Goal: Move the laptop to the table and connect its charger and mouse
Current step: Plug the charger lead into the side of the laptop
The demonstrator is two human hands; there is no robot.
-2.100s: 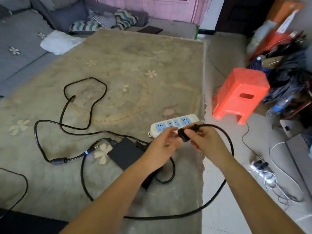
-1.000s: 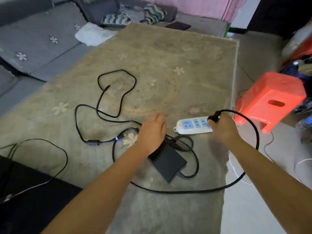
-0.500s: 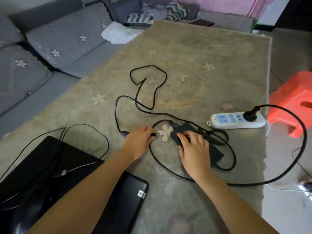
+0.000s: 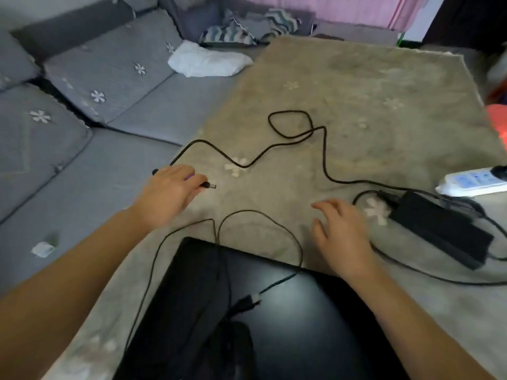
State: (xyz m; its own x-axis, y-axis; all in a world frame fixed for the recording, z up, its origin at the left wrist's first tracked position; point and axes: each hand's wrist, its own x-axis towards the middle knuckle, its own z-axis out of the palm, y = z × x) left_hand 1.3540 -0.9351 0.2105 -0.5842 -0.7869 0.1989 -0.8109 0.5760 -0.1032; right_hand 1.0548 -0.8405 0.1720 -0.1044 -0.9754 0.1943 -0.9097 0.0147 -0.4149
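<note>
Left hand [image 4: 169, 192]: fingers closed around the barrel plug [image 4: 209, 185] of the charger cord; the metal tip juts out past the fingertips, just above the cloth.
Right hand [image 4: 342, 233]: fingers spread and empty, palm down over the cloth, between the laptop's far edge and the brick.
Cord [image 4: 323, 149]: thin, black, round; it runs from the left hand in waves across the cloth, makes one loop at the far side, then bends back to the brick.
Brick [image 4: 441, 231]: flat black rectangular block, matt, lying on the cloth at the right; a thicker black cable curls around its right end.
Strip [image 4: 470, 185]: white plastic bar with pale blue sockets, at the right edge, just beyond the brick; a black plug sits in its far end.
Laptop [image 4: 288, 319]: closed, glossy black lid with rounded corners, on the near edge of the table, between the two forearms.
Mouse [image 4: 233, 349]: dark rounded shape lying on the lid, blurred; its thin cable loops out over the cloth and back, ending in a loose USB plug [image 4: 251, 299] on the lid.
Table [image 4: 356, 86]: covered by a beige plush cloth with pale flower motifs.
Sofa [image 4: 90, 86]: grey woven cushions with white flowers, left of the table; a white crumpled cloth [image 4: 208, 61] lies on it.
</note>
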